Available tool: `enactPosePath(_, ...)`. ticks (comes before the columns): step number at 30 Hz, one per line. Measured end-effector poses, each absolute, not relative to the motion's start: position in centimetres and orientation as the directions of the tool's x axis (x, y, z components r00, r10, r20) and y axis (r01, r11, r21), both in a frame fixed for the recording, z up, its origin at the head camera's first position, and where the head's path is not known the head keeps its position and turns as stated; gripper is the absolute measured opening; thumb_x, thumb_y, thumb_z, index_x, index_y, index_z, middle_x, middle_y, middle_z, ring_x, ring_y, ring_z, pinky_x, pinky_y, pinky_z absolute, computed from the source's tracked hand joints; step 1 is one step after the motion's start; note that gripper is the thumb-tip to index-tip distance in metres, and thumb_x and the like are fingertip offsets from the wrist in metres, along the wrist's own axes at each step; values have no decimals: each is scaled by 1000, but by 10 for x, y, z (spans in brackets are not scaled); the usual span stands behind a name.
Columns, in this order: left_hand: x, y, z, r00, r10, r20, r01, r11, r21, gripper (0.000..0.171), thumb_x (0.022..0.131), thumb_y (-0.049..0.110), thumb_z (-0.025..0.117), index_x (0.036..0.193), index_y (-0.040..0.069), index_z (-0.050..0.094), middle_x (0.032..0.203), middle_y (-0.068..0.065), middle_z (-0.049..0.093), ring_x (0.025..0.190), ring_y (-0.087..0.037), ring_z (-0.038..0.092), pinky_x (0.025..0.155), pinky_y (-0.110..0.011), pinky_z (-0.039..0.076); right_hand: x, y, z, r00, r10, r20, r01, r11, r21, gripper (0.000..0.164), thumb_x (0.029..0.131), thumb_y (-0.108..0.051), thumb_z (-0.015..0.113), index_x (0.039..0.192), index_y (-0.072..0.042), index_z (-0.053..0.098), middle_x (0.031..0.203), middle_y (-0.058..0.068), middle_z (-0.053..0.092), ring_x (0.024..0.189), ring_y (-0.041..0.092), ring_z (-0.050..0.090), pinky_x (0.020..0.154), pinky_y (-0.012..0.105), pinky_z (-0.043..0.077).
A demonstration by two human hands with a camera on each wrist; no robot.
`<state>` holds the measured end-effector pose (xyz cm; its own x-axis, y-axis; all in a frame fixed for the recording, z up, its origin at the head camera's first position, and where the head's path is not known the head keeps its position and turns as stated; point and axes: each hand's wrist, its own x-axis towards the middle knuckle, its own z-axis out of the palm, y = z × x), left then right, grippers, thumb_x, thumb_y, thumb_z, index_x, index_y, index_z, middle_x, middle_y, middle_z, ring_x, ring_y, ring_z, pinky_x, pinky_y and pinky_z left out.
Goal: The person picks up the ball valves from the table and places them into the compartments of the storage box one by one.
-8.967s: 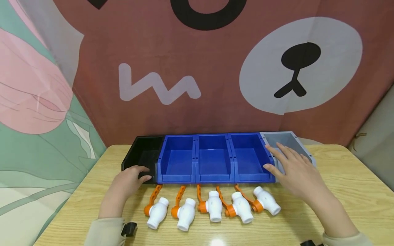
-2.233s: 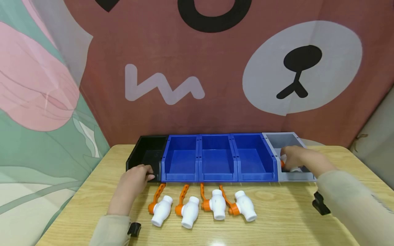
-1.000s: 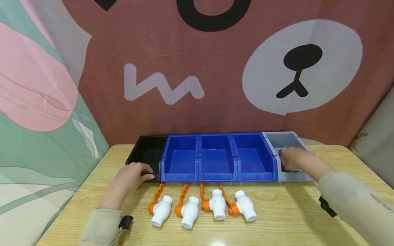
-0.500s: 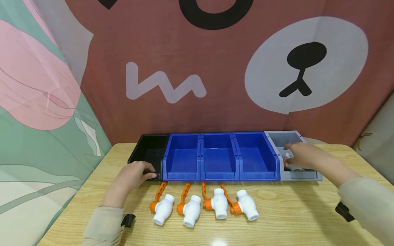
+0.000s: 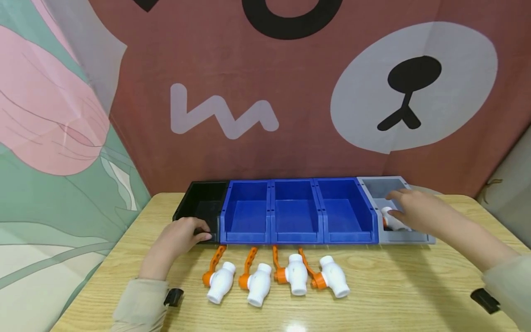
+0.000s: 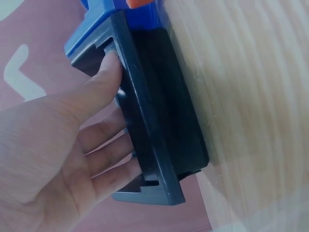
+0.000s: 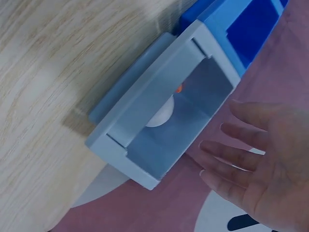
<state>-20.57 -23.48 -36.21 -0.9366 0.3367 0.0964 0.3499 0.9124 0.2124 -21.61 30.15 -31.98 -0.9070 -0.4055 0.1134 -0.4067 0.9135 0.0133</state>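
A white ball valve (image 5: 395, 222) with an orange handle lies inside the grey bin (image 5: 408, 238) at the right end of the row. My right hand (image 5: 421, 210) hovers just above it, fingers loosely spread and holding nothing; the right wrist view shows this hand (image 7: 270, 164) apart from the bin, the valve (image 7: 163, 113) partly hidden behind its front wall. At the other end, my left hand (image 5: 178, 235) rests at the front of the black bin (image 5: 203, 203). In the left wrist view its thumb touches the rim of that bin (image 6: 169, 106), with the fingers extending into the opening.
Three blue bins (image 5: 296, 238) stand between the black and grey ones. Before them on the wooden table (image 5: 386, 290) lie several more white ball valves (image 5: 259, 281) with orange handles, in a row. A printed cloth (image 5: 290, 152) hangs behind.
The rightmost valve of the table row is now in the grey bin. My right hand has let go of it and drawn up and to the right. The left hand stays at the black bin.
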Motion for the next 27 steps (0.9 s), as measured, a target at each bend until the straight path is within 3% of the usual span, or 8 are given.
enactPosePath(10, -206, -234, -363, -937, 333, 101, 347, 914, 208, 8, 88, 22, 75, 91, 15, 76, 93, -1, 72, 89, -24, 67, 80, -47, 56, -188, 284, -317, -859, -450, 245, -453, 890, 47, 32, 85, -15, 77, 108, 5, 67, 90, 10, 66, 74, 25, 65, 60, 40, 55)
enactPosePath(20, -205, -234, -362, -940, 326, 102, 341, 916, 209, 8, 88, 22, 75, 91, 15, 76, 93, -1, 72, 88, -24, 67, 80, -46, 56, -158, 256, -324, -791, -527, 310, -534, 843, 68, 30, 80, -17, 83, 104, -4, 71, 92, 3, 66, 80, 21, 66, 62, 35, 56)
enactPosePath(27, -204, -234, -362, -941, 324, 99, 338, 917, 210, 8, 88, 22, 75, 91, 15, 76, 93, -1, 72, 88, -24, 67, 80, -46, 56, -147, 238, -333, -765, -565, 308, -578, 814, 59, 29, 80, -18, 83, 105, -6, 71, 96, 4, 68, 87, 26, 68, 66, 40, 58)
